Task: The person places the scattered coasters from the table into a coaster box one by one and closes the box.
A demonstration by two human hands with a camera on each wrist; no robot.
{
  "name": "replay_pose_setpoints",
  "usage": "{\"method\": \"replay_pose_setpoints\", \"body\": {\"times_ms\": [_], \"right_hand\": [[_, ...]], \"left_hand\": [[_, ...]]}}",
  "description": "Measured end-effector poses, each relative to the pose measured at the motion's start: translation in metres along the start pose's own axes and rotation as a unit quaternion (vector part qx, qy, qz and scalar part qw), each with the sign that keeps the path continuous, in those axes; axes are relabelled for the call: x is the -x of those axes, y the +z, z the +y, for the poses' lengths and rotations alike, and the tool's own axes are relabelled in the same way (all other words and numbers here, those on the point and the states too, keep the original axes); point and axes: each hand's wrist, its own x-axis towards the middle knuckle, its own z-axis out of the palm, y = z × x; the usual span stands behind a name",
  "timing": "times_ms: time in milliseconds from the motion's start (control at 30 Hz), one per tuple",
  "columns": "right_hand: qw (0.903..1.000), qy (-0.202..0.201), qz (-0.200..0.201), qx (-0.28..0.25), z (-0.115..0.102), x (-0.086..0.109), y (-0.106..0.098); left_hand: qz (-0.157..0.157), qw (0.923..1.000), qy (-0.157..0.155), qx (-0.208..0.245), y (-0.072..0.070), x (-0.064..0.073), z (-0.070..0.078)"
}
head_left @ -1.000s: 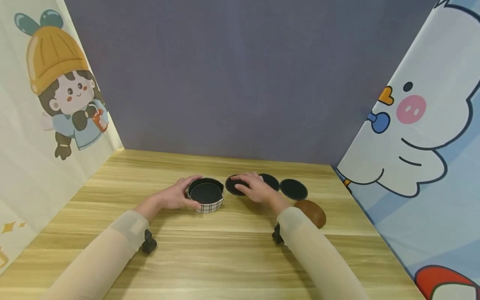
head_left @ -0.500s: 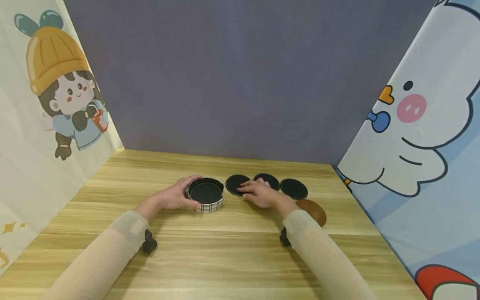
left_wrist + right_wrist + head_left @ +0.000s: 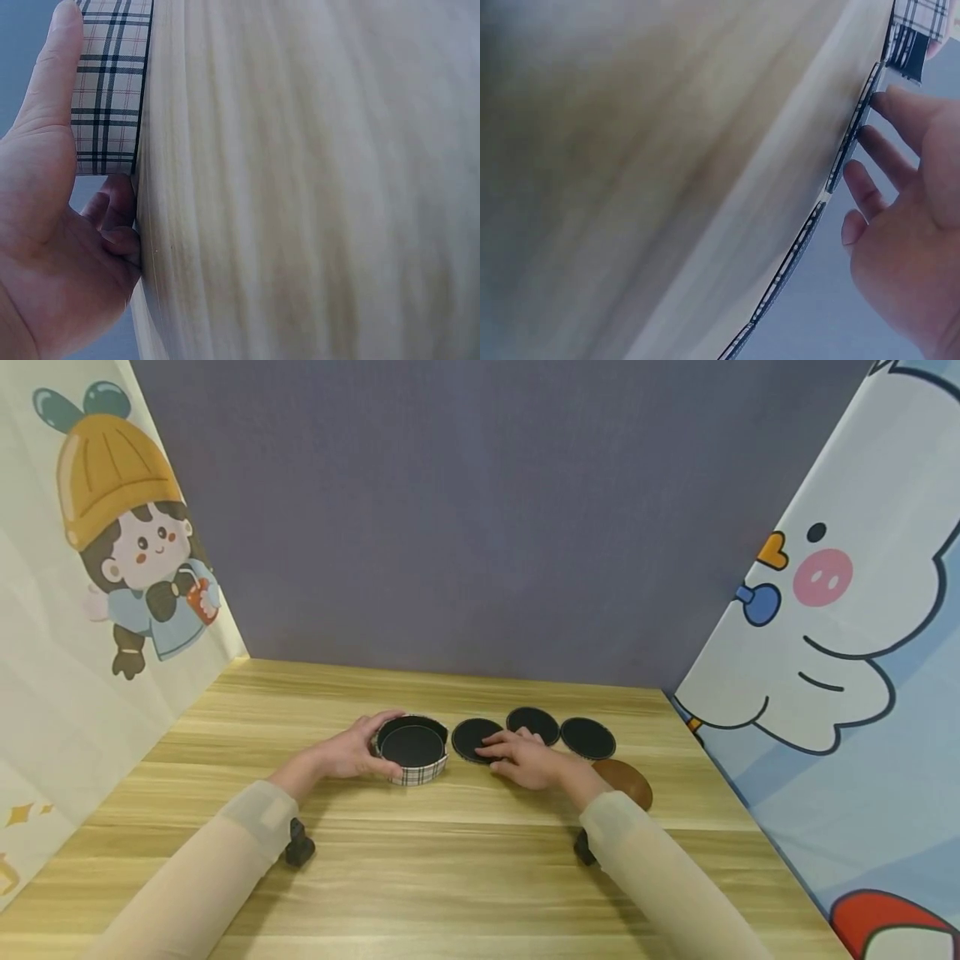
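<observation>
My left hand (image 3: 351, 752) grips a round, open-topped holder (image 3: 417, 775) with a black inside and a plaid outer wall, thumb in front and fingers behind. In the left wrist view the thumb lies along the plaid wall (image 3: 111, 90). Just right of the holder lies a flat black round coaster (image 3: 467, 739), its edge stitched in a light colour. My right hand (image 3: 534, 763) rests fingertips on that coaster, fingers loosely bent; the right wrist view shows them touching its upper face. Two similar coasters, a middle one (image 3: 531, 722) and a right one (image 3: 588, 739), lie beyond this hand.
A smooth brown rounded object (image 3: 628, 785) lies right of my right wrist, partly covered by it. The wooden table (image 3: 420, 885) ends at a grey panel (image 3: 450, 527) behind. Cartoon-printed cloths (image 3: 847, 610) stand at both sides.
My right hand has moved right and towards me. The nearest coaster has slid slightly towards me under its fingertips within the last half second. My left hand and the holder have stayed put.
</observation>
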Motion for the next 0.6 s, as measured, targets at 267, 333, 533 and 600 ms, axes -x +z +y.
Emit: {"method": "replay_pose_setpoints", "body": {"times_ms": [267, 333, 533, 600], "right_hand": [[0.9997, -0.021, -0.010, -0.003, -0.007, 0.013, 0.004], [0.9996, -0.025, -0.014, -0.006, -0.009, 0.017, 0.005], [0.9992, -0.033, -0.022, -0.007, -0.016, 0.027, 0.008], [0.9991, -0.036, -0.022, -0.004, -0.018, 0.030, 0.009]], "left_hand": [[0.004, 1.0000, -0.002, 0.002, 0.001, 0.000, -0.002], [0.004, 1.0000, -0.003, 0.003, 0.001, 0.000, -0.003], [0.001, 1.0000, -0.004, 0.005, 0.000, 0.000, -0.002], [0.002, 1.0000, -0.004, 0.004, 0.000, 0.000, -0.001]]}}
